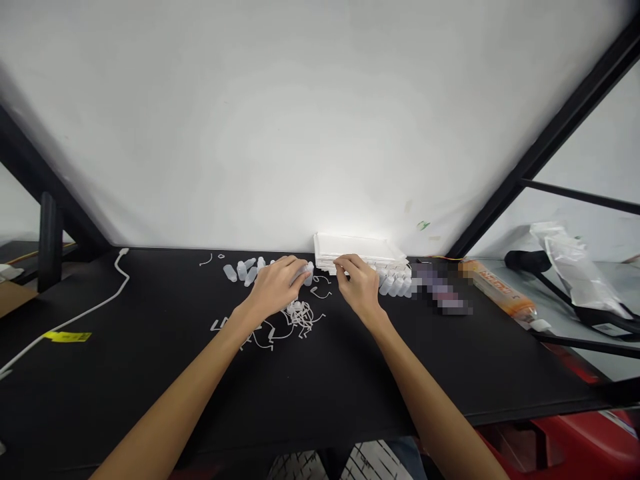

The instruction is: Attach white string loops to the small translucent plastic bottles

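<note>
My left hand curls over a small translucent plastic bottle, its fingertips around it. My right hand sits at the front edge of a white foam tray, fingertips pinched together; anything between them is hidden. Several matching bottles lie on the black tabletop left of my left hand, and a further row stands right of my right hand. Below my hands lies a tangle of thin white plastic strips.
A white cable and a yellow tag lie on the black table at left. To the right are a blurred object, an orange tube, and a plastic bag. Black metal frame bars rise behind.
</note>
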A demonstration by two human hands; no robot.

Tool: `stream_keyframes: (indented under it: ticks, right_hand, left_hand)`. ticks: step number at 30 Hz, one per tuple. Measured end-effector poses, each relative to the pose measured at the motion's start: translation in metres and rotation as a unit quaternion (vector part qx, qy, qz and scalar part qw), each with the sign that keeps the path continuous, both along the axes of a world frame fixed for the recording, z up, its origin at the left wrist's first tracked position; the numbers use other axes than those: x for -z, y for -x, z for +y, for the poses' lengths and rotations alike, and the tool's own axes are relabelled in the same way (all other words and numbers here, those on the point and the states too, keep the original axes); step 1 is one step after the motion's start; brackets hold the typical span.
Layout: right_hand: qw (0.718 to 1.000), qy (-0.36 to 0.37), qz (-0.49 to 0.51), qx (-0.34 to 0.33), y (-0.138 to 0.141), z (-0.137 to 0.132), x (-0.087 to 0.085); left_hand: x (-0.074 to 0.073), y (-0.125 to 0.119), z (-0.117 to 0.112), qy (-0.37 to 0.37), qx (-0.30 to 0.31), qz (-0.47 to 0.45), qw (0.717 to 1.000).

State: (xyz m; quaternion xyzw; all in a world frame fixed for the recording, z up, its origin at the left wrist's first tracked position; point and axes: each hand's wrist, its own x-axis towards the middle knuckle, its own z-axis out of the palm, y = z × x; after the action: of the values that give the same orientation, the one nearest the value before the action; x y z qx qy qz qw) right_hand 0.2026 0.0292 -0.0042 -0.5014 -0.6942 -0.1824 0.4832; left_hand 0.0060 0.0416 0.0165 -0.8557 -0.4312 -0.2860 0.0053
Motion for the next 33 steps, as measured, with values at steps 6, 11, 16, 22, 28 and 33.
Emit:
stream_keyframes:
  ticks: [6,11,16,22,28,33]
  right_hand:
    - [0.97,0.091,0.214,-0.066,0.005,-0.004,-0.009]
    - [0.871,0.211,0.398,-0.198,0.01,-0.007,-0.016]
    - [0.825,0.269,0.427,-0.255,0.018,-0.01,-0.018]
    - [0.803,0.296,0.437,-0.277,0.022,-0.012,-0.017]
    - [0.795,0.315,0.424,-0.297,0.016,-0.011,-0.02]
    - [0.77,0.353,0.418,-0.328,0.01,-0.01,-0.023]
  left_hand:
    - [-0.002,-0.003,-0.003,0.059,0.006,-0.023,0.998]
    - [-0.003,-0.009,-0.01,0.076,0.034,-0.041,0.996]
    - [-0.002,-0.012,-0.012,0.083,0.05,-0.073,0.993]
    - [0.001,-0.012,-0.01,0.092,0.068,-0.101,0.988]
    - [0.001,-0.011,-0.008,0.101,0.076,-0.121,0.984]
    - [0.0,-0.01,-0.007,0.116,0.094,-0.136,0.979]
